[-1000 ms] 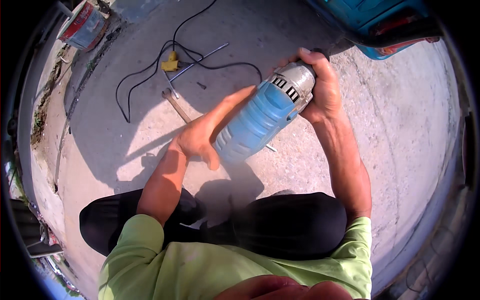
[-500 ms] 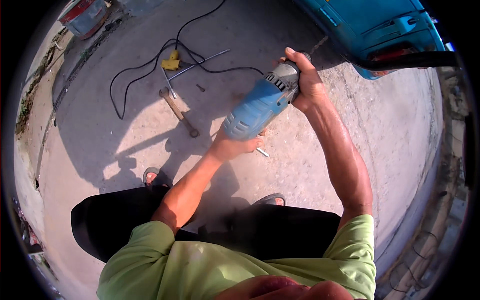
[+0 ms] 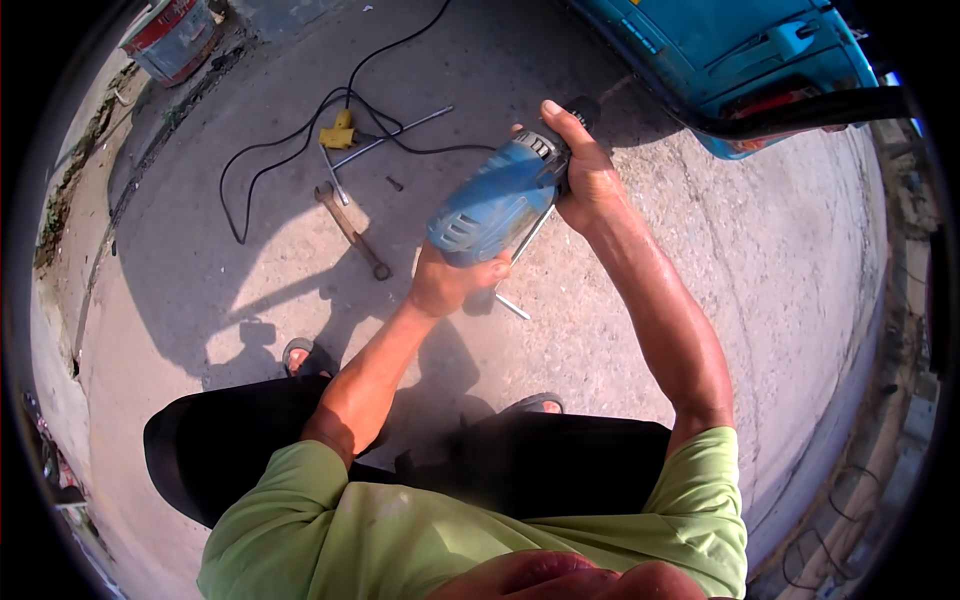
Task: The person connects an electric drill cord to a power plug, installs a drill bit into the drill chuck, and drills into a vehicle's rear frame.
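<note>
A blue electric drill [image 3: 485, 205] is held over the concrete between my two hands, its dark chuck end pointing away to the upper right. My left hand [image 3: 450, 282] is wrapped round its rear grip; the fingers underneath are partly hidden. Toward the front, my right hand [image 3: 590, 182] grips the drill just behind the chuck, thumb on top. A thin bit [image 3: 617, 86] seems to stick out beyond the chuck, faint in the shade. Below the drill lies a silver metal rod [image 3: 512, 306], partly covered by the tool and my left hand.
On the ground at left are a combination wrench [image 3: 352, 232], a small bolt [image 3: 395, 184], a T-shaped metal bar tool [image 3: 405, 128] and a yellow socket connector [image 3: 338, 134] with looping black cable [image 3: 247, 160]. A turquoise vehicle [image 3: 745, 60] stands upper right, a bucket [image 3: 172, 42] upper left.
Both hands have shifted the drill a little to the left and away from the vehicle. More of the silver rod shows beneath it.
</note>
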Demonstrator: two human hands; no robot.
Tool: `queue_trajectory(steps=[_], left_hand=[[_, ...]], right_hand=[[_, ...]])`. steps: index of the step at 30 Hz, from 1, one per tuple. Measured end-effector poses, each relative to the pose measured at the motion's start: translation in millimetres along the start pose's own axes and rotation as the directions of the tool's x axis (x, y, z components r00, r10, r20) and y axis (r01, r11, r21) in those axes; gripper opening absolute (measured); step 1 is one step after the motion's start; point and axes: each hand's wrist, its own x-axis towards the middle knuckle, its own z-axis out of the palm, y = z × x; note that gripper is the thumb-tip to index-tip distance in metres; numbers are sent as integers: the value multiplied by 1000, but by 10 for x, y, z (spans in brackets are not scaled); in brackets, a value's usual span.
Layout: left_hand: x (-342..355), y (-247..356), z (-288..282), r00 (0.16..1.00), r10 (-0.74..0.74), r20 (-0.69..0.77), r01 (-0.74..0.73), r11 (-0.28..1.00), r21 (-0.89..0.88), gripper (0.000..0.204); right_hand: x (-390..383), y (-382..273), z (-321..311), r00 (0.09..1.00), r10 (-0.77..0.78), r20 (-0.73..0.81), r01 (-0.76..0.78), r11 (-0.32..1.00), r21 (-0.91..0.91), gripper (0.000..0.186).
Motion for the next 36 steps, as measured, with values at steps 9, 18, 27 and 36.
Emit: queue_trajectory(steps=[9,18,27,36], left_hand=[[64,14,9,1000,-9,14,9,1000,13,28],[102,11,13,999,-14,28,13,1000,28,25],[123,-15,-46,1000,-1,25,0,999,44,29],[209,-75,-47,997,10,76,-16,997,70,35]], right_hand=[[37,-38,-14,999,-31,-19,31,999,-7,46],[62,-36,-81,999,-13,-48,12,1000,-21,54],[74,-75,16,998,-2,-60,-1,999,-51,46],[134,-91,-108,998,25,-62,-24,1000,17,47]])
